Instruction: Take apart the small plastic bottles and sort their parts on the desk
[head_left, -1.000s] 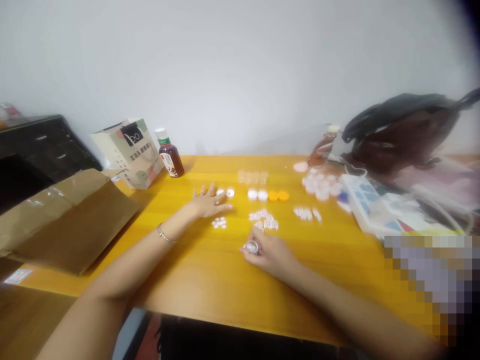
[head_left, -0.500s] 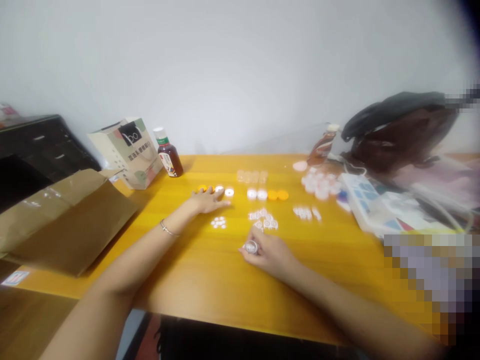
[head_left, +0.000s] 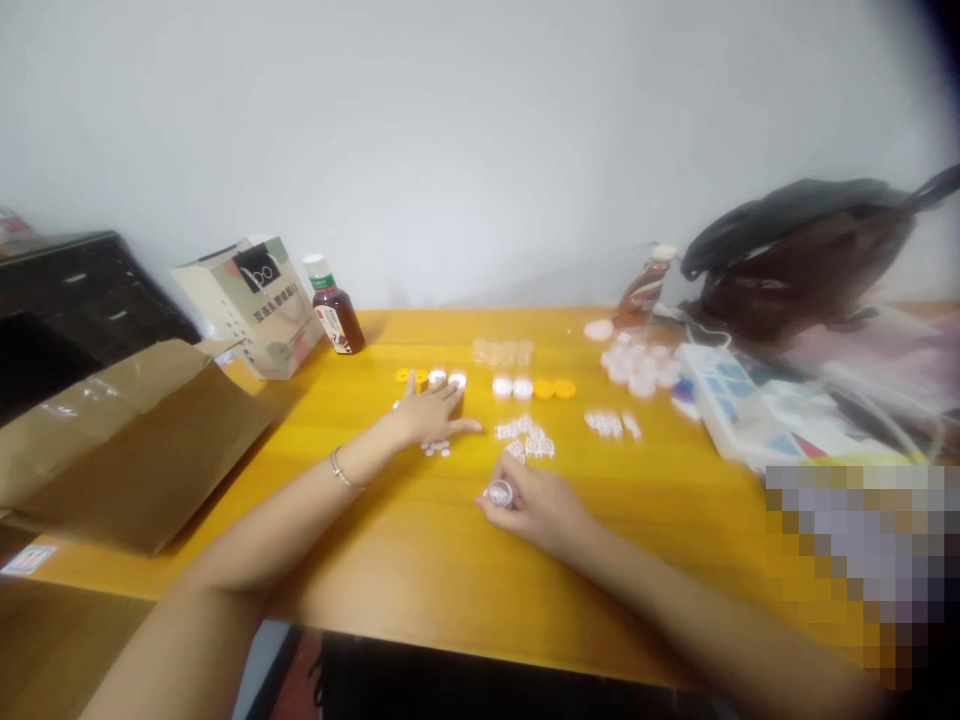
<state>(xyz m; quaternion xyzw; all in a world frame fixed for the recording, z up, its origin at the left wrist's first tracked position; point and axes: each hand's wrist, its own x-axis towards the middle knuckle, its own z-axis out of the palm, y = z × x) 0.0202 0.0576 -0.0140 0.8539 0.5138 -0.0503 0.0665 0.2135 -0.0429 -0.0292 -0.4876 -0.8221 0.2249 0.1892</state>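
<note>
- Right hand: closed, thumb and curled fingers pinching one small round clear-and-white part.
- Part position: at the fingertips, on the left side of the right hand, nearer the front table edge than the white openwork pieces.
- Left hand: open, palm down, fingers spread. The fingertips lie at the left disc group; whether they press on a disc cannot be told. No held object is visible.
- Left disc group: two orange discs and two white discs, in a row, partly covered by the fingers.
- Right disc group: two white wheels and two orange wheels, in line.
- Clear cylinders: apparently four, behind the discs.
- Small white dots: several, just beside the left palm; count partly hidden.
- Openwork pieces, slim white pieces and pale caps: several each; blur prevents an exact count.
- Bottles: two, one dark bottle at left, one brown bottle at right.
</note>
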